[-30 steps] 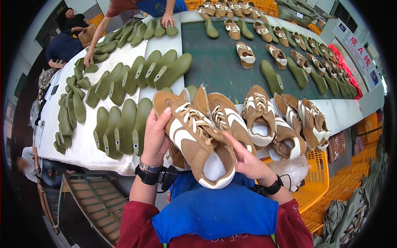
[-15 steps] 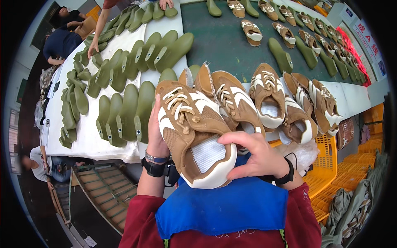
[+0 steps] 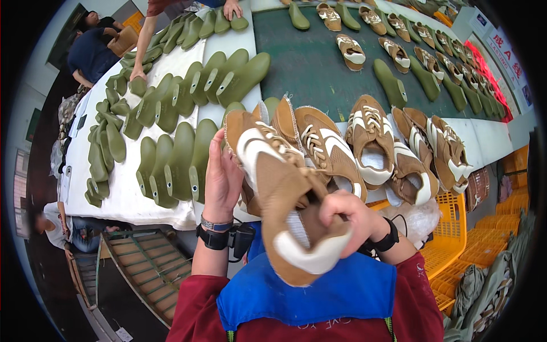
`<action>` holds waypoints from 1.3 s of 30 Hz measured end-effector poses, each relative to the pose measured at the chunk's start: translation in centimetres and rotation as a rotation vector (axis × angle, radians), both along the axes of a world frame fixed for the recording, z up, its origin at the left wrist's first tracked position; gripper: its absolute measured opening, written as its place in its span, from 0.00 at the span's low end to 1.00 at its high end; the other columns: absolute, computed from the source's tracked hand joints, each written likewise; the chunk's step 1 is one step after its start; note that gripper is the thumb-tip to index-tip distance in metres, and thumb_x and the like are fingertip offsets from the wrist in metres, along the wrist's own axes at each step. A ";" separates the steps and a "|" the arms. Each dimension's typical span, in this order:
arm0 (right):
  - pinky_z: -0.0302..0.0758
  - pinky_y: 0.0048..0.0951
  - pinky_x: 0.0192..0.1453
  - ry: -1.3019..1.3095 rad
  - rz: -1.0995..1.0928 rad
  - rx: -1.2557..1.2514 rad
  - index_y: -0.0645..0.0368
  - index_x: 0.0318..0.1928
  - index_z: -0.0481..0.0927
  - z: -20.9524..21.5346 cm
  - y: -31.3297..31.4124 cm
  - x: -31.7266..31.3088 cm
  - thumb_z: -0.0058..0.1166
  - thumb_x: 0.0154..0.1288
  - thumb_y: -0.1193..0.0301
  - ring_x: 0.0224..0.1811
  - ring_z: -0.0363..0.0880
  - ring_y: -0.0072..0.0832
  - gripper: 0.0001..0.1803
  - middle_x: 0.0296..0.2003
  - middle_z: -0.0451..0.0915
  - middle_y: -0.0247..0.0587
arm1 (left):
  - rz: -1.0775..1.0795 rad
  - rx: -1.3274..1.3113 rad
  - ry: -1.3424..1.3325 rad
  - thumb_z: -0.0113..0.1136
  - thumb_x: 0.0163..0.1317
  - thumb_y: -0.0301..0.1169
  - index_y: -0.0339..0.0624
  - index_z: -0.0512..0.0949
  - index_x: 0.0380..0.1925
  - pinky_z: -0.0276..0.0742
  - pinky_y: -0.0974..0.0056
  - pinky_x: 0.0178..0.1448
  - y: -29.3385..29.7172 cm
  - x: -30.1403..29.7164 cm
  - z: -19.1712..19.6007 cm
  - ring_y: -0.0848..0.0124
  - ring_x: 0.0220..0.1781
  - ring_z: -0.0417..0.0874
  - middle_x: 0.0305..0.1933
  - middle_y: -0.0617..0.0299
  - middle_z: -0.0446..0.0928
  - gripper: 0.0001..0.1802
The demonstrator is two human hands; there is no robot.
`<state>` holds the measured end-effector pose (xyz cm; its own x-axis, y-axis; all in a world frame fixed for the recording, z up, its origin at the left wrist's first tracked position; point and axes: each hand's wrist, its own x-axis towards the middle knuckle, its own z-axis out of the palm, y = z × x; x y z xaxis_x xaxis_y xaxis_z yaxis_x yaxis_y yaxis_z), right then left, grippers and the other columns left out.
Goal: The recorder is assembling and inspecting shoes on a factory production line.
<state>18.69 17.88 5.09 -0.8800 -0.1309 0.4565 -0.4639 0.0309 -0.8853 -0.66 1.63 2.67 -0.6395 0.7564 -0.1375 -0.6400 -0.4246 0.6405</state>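
Observation:
A brown-and-white sneaker upper with tan laces is tilted onto its side in front of my chest. My left hand holds it along its left side near the toe, the fingers partly hidden behind it. At the heel end, my right hand pinches the collar, thumb and fingers curled over its edge. The opening shows a pale ribbed lining. Just beyond, at the table's near edge, lie more uppers of the same kind, including a laced one near my right hand.
Green shoe lasts stand in rows on the white cloth at left. Lasts and uppers alternate on the green mat. Another person's hand touches a last at far left. Yellow crates are stacked at right.
The upper has rolled onto its side and its heel has dropped lower. My right hand has moved from the heel rim to a curled grip inside the collar.

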 end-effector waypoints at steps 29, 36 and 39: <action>0.73 0.25 0.44 -0.266 -0.583 -0.148 0.65 0.45 0.77 0.1 4.4 5.5 0.67 0.49 0.59 0.39 0.79 0.24 0.27 0.39 0.81 0.37 | -0.098 -0.759 1.079 0.49 0.66 0.37 0.39 0.72 0.49 0.73 0.73 0.42 2.3 -13.8 7.0 0.77 0.39 0.79 0.39 0.63 0.78 0.17; 0.75 0.27 0.34 -0.038 -1.113 0.035 0.65 0.33 0.80 0.7 4.9 8.5 0.64 0.48 0.48 0.29 0.82 0.32 0.29 0.28 0.82 0.41 | -0.260 -1.413 1.849 0.59 0.51 0.49 0.37 0.67 0.54 0.74 0.53 0.51 11.0 -26.2 -2.3 0.48 0.47 0.78 0.45 0.44 0.77 0.36; 0.75 0.28 0.34 0.024 -1.180 -0.106 0.64 0.34 0.81 0.3 4.9 9.6 0.67 0.43 0.49 0.28 0.82 0.35 0.29 0.28 0.82 0.42 | -0.381 -1.594 1.763 0.63 0.48 0.49 0.33 0.68 0.46 0.74 0.53 0.51 13.7 -27.1 -5.6 0.49 0.47 0.78 0.44 0.40 0.76 0.34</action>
